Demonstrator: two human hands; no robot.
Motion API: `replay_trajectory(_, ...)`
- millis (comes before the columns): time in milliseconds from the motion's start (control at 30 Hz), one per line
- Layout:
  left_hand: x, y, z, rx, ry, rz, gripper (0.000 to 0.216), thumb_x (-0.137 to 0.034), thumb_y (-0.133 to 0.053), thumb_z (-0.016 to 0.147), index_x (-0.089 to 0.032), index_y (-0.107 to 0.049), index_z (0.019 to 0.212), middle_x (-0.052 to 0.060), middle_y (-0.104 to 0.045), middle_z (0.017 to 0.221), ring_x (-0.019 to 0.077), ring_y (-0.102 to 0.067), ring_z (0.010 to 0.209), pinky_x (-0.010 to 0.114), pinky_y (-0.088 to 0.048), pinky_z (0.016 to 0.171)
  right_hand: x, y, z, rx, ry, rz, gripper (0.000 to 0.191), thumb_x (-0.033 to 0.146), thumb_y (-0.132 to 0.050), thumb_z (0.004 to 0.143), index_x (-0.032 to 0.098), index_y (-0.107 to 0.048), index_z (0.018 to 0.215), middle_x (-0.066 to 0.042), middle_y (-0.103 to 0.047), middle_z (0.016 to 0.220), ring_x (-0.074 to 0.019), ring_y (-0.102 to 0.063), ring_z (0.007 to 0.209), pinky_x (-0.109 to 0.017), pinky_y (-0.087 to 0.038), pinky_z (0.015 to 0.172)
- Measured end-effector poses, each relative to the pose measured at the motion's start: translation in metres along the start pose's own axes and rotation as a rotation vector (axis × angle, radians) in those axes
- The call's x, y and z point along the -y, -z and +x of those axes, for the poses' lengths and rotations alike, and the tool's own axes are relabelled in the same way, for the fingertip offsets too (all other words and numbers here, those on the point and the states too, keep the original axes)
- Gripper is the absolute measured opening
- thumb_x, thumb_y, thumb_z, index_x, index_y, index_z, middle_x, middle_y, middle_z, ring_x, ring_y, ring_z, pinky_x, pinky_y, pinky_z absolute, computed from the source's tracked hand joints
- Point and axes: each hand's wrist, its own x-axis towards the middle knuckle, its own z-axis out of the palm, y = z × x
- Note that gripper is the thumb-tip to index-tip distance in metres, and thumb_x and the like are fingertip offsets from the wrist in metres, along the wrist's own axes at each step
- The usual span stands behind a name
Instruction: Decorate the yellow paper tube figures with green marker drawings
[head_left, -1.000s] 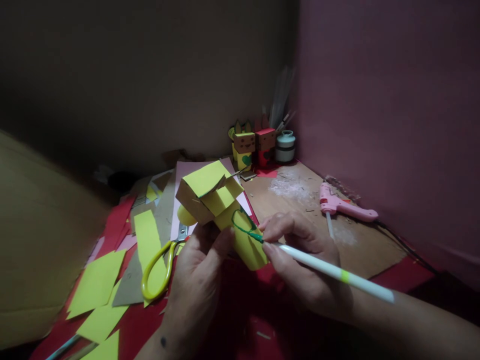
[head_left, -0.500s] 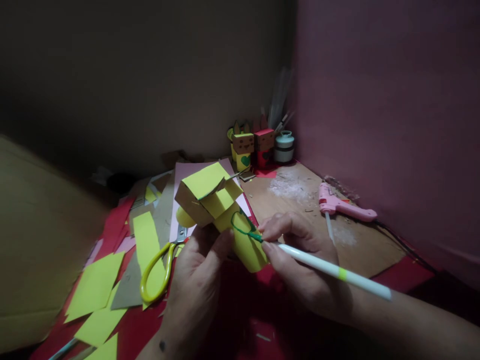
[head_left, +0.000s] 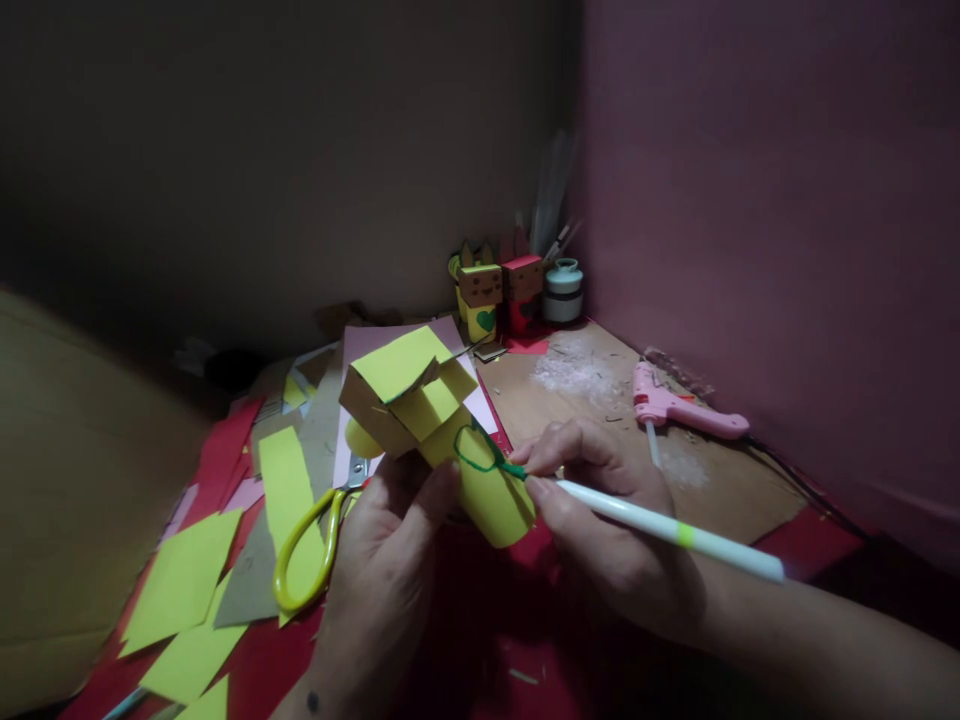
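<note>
My left hand (head_left: 390, 550) is closed around a yellow paper figure (head_left: 491, 505), a tube body with a boxy cardboard head covered in yellow paper on top. The figure leans to the left, its head away from me. A green outline, like part of a heart, shows on the tube. Pinched in my right hand (head_left: 600, 510) is a white marker pen (head_left: 667, 528), whose green tip touches the tube at the outline's right side. Just left of my left hand lie yellow-handled scissors (head_left: 311, 560), their blades partly hidden.
Yellow paper pieces (head_left: 184, 575) and red and grey scraps spread over the left side. At the back stand a yellow figure (head_left: 481, 300), a red figure (head_left: 523, 290) and a pale blue jar (head_left: 562, 292). A pink glue gun (head_left: 686, 405) lies at right by the wall.
The green line now reaches a little further round towards the lower middle of the shape. The whole view has shifted slightly, while both hands keep their holds.
</note>
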Motion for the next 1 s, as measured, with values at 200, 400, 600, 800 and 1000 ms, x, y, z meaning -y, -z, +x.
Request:
replay_trajectory(200,0.0007,-0.0006,-0.0009,-0.005,0.004,-0.017,0.04,-0.042,-0.08,0.088,-0.021,-0.074,0.122,0.011,-0.077,0.125,0.0307,-0.072,0.112,0.039,-0.058,0.096,-0.0014,0.0054,0.0,0.04,-0.123,0.108,0.012,0.03,-0.069,0.089,0.026,-0.06,0.082,-0.001,-0.06,0.073,-0.0199,-0.058,0.076,-0.029,-0.045,0.06)
replay_trajectory(400,0.0002,-0.0008,0.0002,-0.01,-0.003,0.002,0.044,-0.043,-0.08,0.087,-0.02,-0.074,0.124,0.012,-0.077,0.124,0.0324,-0.072,0.113,0.041,-0.058,0.097,-0.0002,0.0065,-0.0009,0.069,-0.138,0.118,0.011,0.03,-0.069,0.09,0.026,-0.06,0.083,0.002,-0.055,0.067,-0.0178,-0.053,0.068,-0.028,-0.042,0.056)
replay_trajectory(600,0.0022,0.0006,0.0007,0.001,-0.002,0.007,0.05,-0.045,-0.079,0.089,-0.025,-0.069,0.133,0.008,-0.076,0.128,0.0309,-0.069,0.121,0.042,-0.053,0.105,0.002,0.0026,-0.0016,0.072,-0.138,0.074,0.009,0.03,-0.066,0.088,0.026,-0.059,0.084,0.003,-0.053,0.064,-0.0168,-0.05,0.063,-0.028,-0.038,0.053)
replay_trajectory(800,-0.0004,-0.0029,-0.0013,-0.042,0.033,0.02,0.051,-0.048,-0.083,0.085,-0.02,-0.071,0.126,0.01,-0.078,0.12,0.0321,-0.069,0.119,0.041,-0.056,0.099,0.0037,-0.0009,-0.0013,0.069,-0.047,0.01,0.008,0.025,-0.066,0.083,0.025,-0.059,0.083,0.001,-0.059,0.069,-0.0149,-0.051,0.06,-0.028,-0.039,0.052)
replay_trajectory(1000,-0.0034,-0.0046,-0.0029,-0.055,0.044,0.025,0.052,-0.05,-0.084,0.082,-0.019,-0.071,0.122,0.01,-0.078,0.12,0.0332,-0.069,0.118,0.041,-0.055,0.1,0.0069,-0.0017,-0.001,0.053,-0.023,-0.035,0.008,0.022,-0.067,0.081,0.025,-0.059,0.081,0.0,-0.061,0.071,-0.0152,-0.053,0.061,-0.029,-0.042,0.053)
